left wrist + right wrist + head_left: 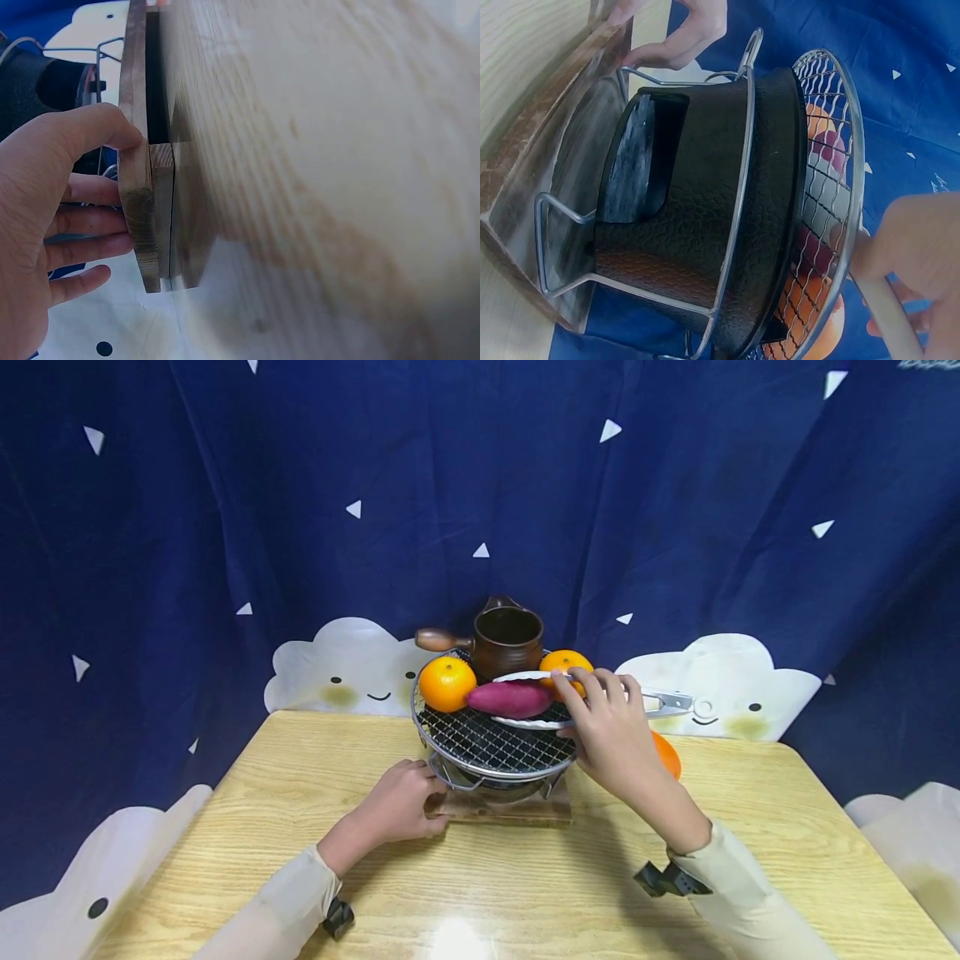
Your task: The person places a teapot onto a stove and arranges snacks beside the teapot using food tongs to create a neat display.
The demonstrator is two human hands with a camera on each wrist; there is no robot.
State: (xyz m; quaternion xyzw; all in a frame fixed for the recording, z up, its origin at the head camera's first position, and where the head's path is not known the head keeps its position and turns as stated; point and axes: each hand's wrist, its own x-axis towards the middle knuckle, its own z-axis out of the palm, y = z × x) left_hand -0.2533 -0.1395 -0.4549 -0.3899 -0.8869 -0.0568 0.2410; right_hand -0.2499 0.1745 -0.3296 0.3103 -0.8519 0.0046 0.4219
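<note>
My right hand point(611, 735) holds a pair of metal tongs point(667, 703) with pale, scalloped ends. These ends lie on either side of a purple sweet potato point(510, 700) on the round wire grill net point(510, 752); whether both press on it I cannot tell. Beneath the net stands a black charcoal stove point(682, 172) in a wire frame, on a wooden board point(495, 812). My left hand point(397, 802) grips the board's left end, thumb and fingers against its edges point(135, 210). Part of the right orange is hidden behind the tongs and right hand.
On the net, one orange point(447, 684) sits left of the sweet potato and another orange point(566, 662) at the back right. A brown side-handled pot point(506, 643) stands behind them. An orange plate point(666, 756) shows partly behind my right wrist. A blue curtain point(420, 485) hangs behind the table point(300, 777).
</note>
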